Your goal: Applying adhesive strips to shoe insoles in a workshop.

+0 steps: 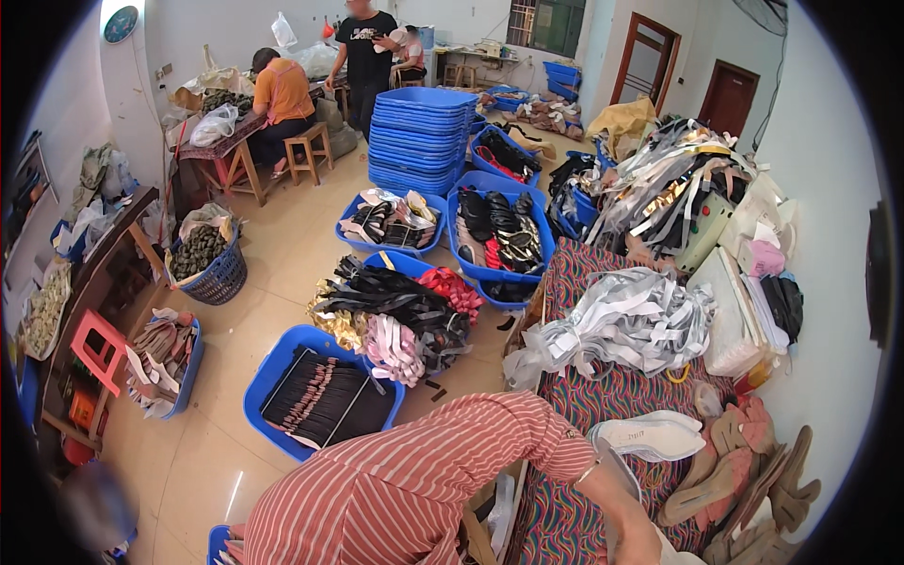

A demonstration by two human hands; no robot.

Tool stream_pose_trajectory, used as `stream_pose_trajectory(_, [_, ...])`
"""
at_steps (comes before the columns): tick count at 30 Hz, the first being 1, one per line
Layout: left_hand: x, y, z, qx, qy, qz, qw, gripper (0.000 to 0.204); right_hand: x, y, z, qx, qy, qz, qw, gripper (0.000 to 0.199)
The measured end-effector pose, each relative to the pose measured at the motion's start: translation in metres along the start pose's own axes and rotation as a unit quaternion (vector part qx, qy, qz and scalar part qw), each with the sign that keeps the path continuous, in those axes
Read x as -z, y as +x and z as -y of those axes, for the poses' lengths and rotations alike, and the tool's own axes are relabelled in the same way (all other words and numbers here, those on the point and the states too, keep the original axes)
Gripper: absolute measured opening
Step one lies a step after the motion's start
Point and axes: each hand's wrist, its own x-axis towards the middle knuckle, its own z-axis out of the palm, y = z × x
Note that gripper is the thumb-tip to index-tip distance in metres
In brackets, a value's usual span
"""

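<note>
My left arm, in a red-and-white striped sleeve (424, 461), bends across the lower middle and comes down over the patterned tabletop (565, 513). A thin bracelet circles the wrist. My left hand (638, 544) is at the bottom edge, its fingers cut off from view, beside a pale cream piece (680, 557) only partly seen. Under the forearm shows the curved edge of a grey-white piece (621, 476). White insoles (650, 435) lie stacked just beyond the wrist. My right hand is outside the picture.
Brown and pink sole pieces (725, 471) lie right; a heap of grey-white straps (626, 320) is farther back. Left on the floor stand a blue tub of black strips (254, 400), more filled tubs and stacked blue tubs (419, 141). Other people (282, 89) are at the back.
</note>
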Motion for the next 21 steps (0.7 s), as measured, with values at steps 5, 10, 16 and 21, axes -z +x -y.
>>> stream_pose_trajectory(5, [0.014,0.01,-0.01,-0.059,0.054,-0.012,0.997,0.039,-0.012,0.018,-0.001,0.004,0.036,0.008,0.999,0.012])
stream_pose_trajectory(10, [0.005,0.017,0.02,-0.059,0.116,-0.018,0.991,0.039,-0.038,0.034,0.0,0.005,0.076,0.029,0.997,0.013])
stream_pose_trajectory(16, [0.006,0.018,0.043,-0.157,0.154,-0.034,0.975,0.042,-0.064,0.048,0.004,0.001,0.116,0.047,0.992,0.015])
stream_pose_trajectory(21, [0.0,-0.011,-0.024,-0.008,-0.113,-0.003,0.994,0.029,0.009,0.029,0.003,-0.024,0.072,-0.056,0.996,0.017])
